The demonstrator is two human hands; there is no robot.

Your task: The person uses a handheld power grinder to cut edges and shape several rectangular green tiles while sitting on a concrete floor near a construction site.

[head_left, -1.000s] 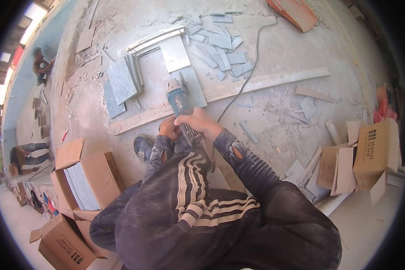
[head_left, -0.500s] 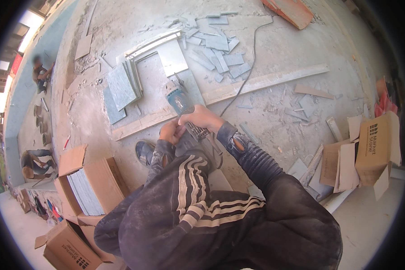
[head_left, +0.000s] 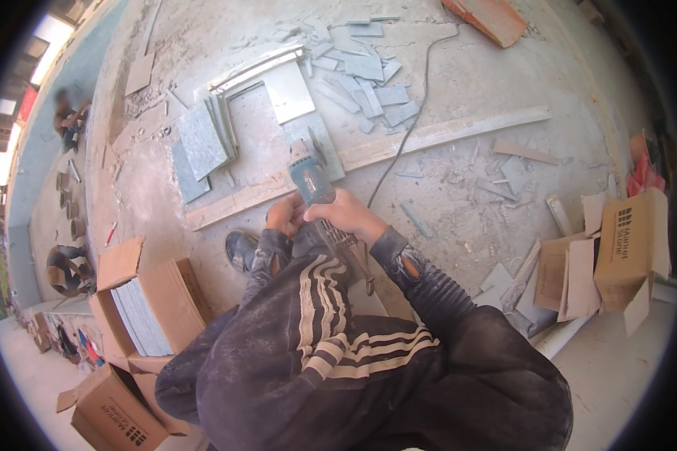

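Note:
My right hand (head_left: 346, 214) is wrapped around the body of a teal angle grinder (head_left: 308, 177), its disc end pointing away from me. My left hand (head_left: 284, 216) is closed against the grinder's left side; its fingertips are partly hidden. Under the grinder's head lies a grey stone tile (head_left: 320, 143), with a pale tile (head_left: 289, 92) beyond it. Whether the disc touches the tile I cannot tell. Left of these, a stack of grey tiles (head_left: 203, 141) leans at a slant. A long straight bar (head_left: 444, 137) lies across the floor just beyond my hands.
Broken tile pieces (head_left: 365, 68) are heaped ahead. The black cord (head_left: 406, 135) runs away over the floor. Cardboard boxes stand left (head_left: 162, 301) and right (head_left: 632, 248); the left one holds tiles. Two other people, one (head_left: 69, 120) farther off and one (head_left: 68, 269) nearer, are at far left.
The grinder and both hands have shifted slightly right and toward me. The people at far left have changed posture. The tiles lie as before.

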